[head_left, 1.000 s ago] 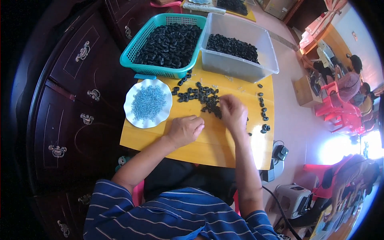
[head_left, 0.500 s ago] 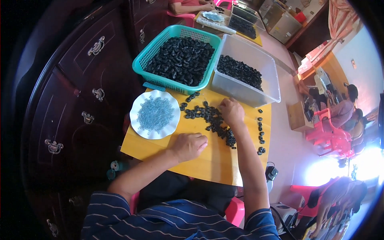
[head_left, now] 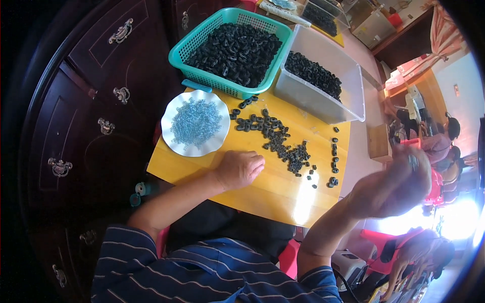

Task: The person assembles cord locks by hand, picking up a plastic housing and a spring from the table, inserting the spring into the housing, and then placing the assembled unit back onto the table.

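My left hand (head_left: 241,169) rests on the yellow table with its fingers curled closed; whatever may be inside them is hidden. Beside it stands a white scalloped plate (head_left: 171,139) heaped with small clear-bluish pieces (head_left: 196,121). My right hand (head_left: 391,184) is lifted out past the table's right side, its fingers smeared by motion, so I cannot tell what they hold. Between the plate and the table's right edge lies a scattered pile of small black oval parts (head_left: 275,139). A short line of the same black parts (head_left: 334,158) runs along the right edge.
At the table's far side stand a green basket (head_left: 177,58) and a clear plastic bin (head_left: 348,108), both holding black parts. A dark drawer cabinet (head_left: 91,146) is close on my left. Other people sit at tables to the right, near pink chairs (head_left: 374,235).
My right hand has left the pile of black parts and swung up and right, off the table. The pile looks more spread toward me. My left hand stays closed beside the plate.
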Action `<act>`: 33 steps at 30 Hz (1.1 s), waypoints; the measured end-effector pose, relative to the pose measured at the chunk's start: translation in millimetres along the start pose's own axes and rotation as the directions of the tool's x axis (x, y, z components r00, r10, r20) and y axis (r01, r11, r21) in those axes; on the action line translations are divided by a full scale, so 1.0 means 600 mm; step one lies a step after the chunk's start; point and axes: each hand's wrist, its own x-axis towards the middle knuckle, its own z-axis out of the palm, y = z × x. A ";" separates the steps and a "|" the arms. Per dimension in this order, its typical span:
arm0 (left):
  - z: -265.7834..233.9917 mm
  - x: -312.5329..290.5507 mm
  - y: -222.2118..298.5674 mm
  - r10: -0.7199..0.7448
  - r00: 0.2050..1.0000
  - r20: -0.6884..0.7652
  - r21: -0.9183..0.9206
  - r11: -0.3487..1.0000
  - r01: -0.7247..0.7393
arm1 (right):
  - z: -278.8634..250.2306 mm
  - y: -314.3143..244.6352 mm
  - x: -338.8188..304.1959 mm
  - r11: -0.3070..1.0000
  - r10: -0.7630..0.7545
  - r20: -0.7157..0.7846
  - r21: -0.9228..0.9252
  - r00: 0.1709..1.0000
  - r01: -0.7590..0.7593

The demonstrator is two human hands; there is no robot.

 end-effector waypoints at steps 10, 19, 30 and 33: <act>0.000 -0.003 0.004 0.007 0.999 0.038 0.057 0.998 -0.009 | 0.021 0.138 -0.264 0.830 0.545 0.582 -0.477 0.603 -0.290; -0.009 0.000 0.006 0.008 1.000 0.023 0.054 0.999 -0.010 | -0.011 0.134 -0.292 0.741 0.670 0.534 -0.518 0.516 -0.426; -0.005 0.003 0.004 0.008 1.000 -0.015 0.007 1.000 -0.008 | -0.010 0.102 -0.331 0.834 0.552 0.564 -0.385 0.614 -0.395; -0.006 0.008 -0.001 -0.061 0.996 -0.063 -0.082 0.995 0.056 | -0.013 0.090 -0.327 0.818 0.575 0.534 -0.379 0.619 -0.433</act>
